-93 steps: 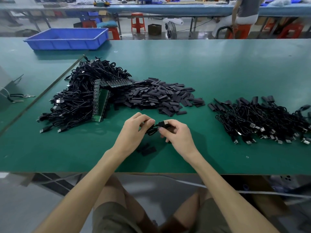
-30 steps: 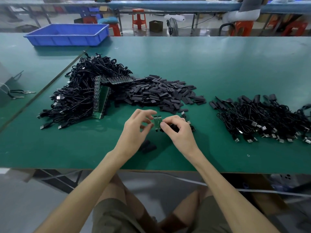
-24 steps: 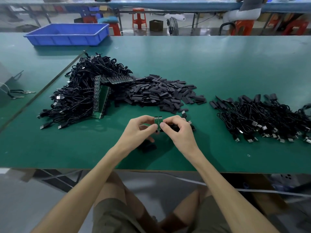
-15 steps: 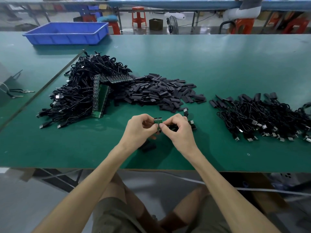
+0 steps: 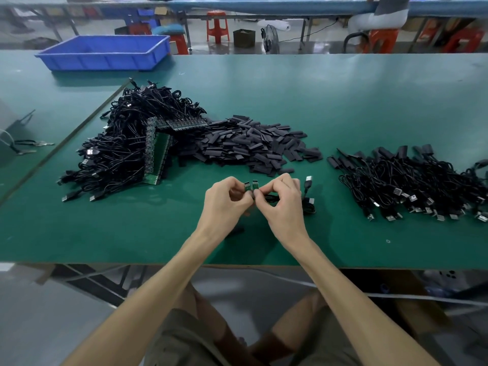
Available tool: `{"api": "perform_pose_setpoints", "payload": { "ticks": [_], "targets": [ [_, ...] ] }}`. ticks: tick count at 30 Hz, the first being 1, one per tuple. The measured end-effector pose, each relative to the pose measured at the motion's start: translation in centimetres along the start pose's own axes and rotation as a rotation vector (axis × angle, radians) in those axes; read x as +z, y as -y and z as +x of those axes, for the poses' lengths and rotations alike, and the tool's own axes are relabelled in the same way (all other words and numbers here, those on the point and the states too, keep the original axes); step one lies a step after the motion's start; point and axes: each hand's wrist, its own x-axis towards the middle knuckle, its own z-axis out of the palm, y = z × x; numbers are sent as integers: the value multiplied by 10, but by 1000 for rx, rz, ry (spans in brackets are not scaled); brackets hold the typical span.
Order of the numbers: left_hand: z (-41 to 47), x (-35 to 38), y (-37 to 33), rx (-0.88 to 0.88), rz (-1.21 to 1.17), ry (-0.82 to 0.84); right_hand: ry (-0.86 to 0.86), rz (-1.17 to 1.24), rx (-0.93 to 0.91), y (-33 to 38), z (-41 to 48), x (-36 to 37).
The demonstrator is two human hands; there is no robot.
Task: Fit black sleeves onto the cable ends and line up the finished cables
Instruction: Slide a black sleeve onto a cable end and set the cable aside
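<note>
Both hands work just on the near side of the pile of black sleeves (image 5: 253, 145), held slightly above the green tabletop (image 5: 356, 101). The left hand (image 5: 227, 204) is closed, thumb and forefinger pinching a small green board (image 5: 247, 186). The right hand (image 5: 284, 204) is closed too, pinching a second small green board (image 5: 255, 185). The two boards stand upright side by side between the fingertips; whether they touch or are joined I cannot tell. A black cable (image 5: 273, 198) passes under the right hand's fingers and comes out beyond it, where a metal plug (image 5: 308, 179) sticks up, near the sleeve pile's front edge.

Left of the sleeve pile and touching it lies a big heap of tangled cables (image 5: 118, 154), with green board panels (image 5: 157, 157) leaning at the seam between the two. Right of the sleeve pile, set apart from it, the finished cables (image 5: 412, 180) lie in a rough row — sleeved ends on the far side, metal plugs toward the near edge. Far behind the pile and to its left sits a blue tray (image 5: 105, 52).
</note>
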Motion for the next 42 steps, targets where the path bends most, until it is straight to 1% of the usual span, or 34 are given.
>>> {"api": "perform_pose_setpoints", "payload": {
  "ticks": [3,5,8,10,12,14,19,21,23,24,26,28,31,33,34,37,42],
  "targets": [
    [4,-2,2,13,-32,3,-52,-19,-18,-2,0,0],
    [7,-5,5,-17,-134,43,-111,5,-4,-3,-1,-1],
    [7,-10,10,-105,-389,93,-211,181,85,-2,-2,-6],
    [4,-12,12,-129,-514,151,-295,300,160,-4,-1,-9],
    [0,-11,13,-79,-561,227,-364,336,208,-6,0,-11],
    [-4,-10,12,-16,-558,269,-375,341,207,-7,1,-11],
    [-7,-13,8,73,-558,325,-290,249,51,-4,1,-9],
    [-6,-12,7,59,-566,267,-267,164,-43,-3,-1,-7],
    [-3,-12,6,10,-613,190,-238,70,-133,-4,-4,-5],
    [-1,-14,5,-5,-631,179,-212,44,-155,-4,-4,-4],
    [3,-16,6,9,-597,216,-162,32,-135,-4,-4,-4],
    [5,-17,7,48,-501,245,-157,16,-131,-5,-3,-5],
    [5,-18,10,92,-398,182,-139,7,-156,-4,-3,-5],
    [5,-18,11,134,-355,171,-116,-5,-183,-4,-3,-4],
    [6,-17,11,135,-370,189,-93,-12,-192,-4,-3,-4],
    [5,-16,14,63,-496,248,4,-34,-217,-6,-5,-2],
    [8,-15,11,7,-577,153,69,-119,-236,-3,-8,1]
  ]
}}
